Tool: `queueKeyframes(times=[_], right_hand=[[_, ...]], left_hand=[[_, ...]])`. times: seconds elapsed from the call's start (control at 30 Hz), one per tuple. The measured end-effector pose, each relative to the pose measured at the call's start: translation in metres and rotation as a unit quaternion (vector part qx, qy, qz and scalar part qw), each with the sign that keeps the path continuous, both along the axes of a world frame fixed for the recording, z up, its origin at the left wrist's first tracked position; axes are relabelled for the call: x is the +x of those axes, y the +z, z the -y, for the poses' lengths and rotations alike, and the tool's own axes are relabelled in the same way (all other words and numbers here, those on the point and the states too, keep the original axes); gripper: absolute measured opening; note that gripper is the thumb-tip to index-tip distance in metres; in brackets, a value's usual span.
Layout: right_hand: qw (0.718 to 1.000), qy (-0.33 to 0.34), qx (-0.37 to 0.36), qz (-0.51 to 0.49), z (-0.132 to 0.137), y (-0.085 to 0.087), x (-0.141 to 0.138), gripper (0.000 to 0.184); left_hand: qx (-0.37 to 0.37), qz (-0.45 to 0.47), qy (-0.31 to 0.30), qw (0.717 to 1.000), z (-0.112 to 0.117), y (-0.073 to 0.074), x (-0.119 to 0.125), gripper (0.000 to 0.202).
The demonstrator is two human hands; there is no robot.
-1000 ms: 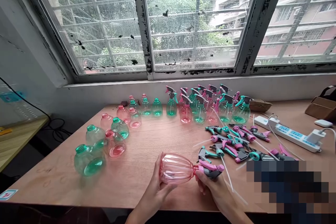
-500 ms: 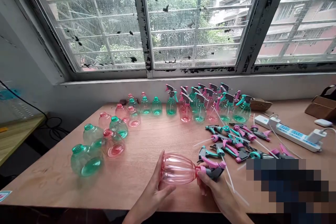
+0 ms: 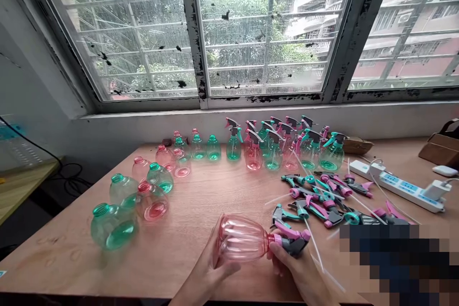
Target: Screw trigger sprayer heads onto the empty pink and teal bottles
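A pink ribbed spray bottle lies sideways just above the wooden table, near its front edge. My left hand cups the bottle's round body from below. My right hand is closed round the pink and grey trigger head fitted on the bottle's neck. A loose pile of pink and teal trigger heads with white dip tubes lies just right of my hands.
Several capless green and pink bottles sit at the left. Finished bottles with trigger heads stand in rows at the back under the window. A white power strip and cardboard boxes are at the right.
The bottle and both hands have stayed together near the front edge, and the grip looks the same. The view has shifted slightly.
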State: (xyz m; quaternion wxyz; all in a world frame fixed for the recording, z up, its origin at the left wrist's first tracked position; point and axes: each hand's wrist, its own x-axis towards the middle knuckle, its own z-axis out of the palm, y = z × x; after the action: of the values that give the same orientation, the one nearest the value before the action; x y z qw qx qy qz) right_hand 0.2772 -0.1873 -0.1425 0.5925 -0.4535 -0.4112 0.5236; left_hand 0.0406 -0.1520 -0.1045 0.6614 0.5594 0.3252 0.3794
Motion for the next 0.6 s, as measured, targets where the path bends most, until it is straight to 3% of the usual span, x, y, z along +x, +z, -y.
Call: queueKeyframes(times=[0.17, 0.27, 0.43, 0.6], right_hand=[[1.0, -0.011, -0.008, -0.006, 0.002, 0.005, -0.001, 0.041], [1.0, -0.017, -0.011, -0.006, 0.002, 0.005, -0.004, 0.044], [1.0, -0.005, -0.003, -0.003, 0.002, 0.006, -0.004, 0.043], [1.0, -0.005, 0.003, -0.015, 0.001, 0.006, -0.003, 0.04]], left_hand=[[0.002, 0.013, -0.016, 1.0, -0.003, -0.019, -0.002, 0.12], [-0.001, 0.023, -0.007, 1.0, -0.004, -0.023, -0.003, 0.131], [0.004, 0.004, -0.001, 1.0, 0.001, -0.009, -0.003, 0.096], [0.046, -0.006, 0.02, 0.999, 0.004, -0.008, -0.003, 0.097]])
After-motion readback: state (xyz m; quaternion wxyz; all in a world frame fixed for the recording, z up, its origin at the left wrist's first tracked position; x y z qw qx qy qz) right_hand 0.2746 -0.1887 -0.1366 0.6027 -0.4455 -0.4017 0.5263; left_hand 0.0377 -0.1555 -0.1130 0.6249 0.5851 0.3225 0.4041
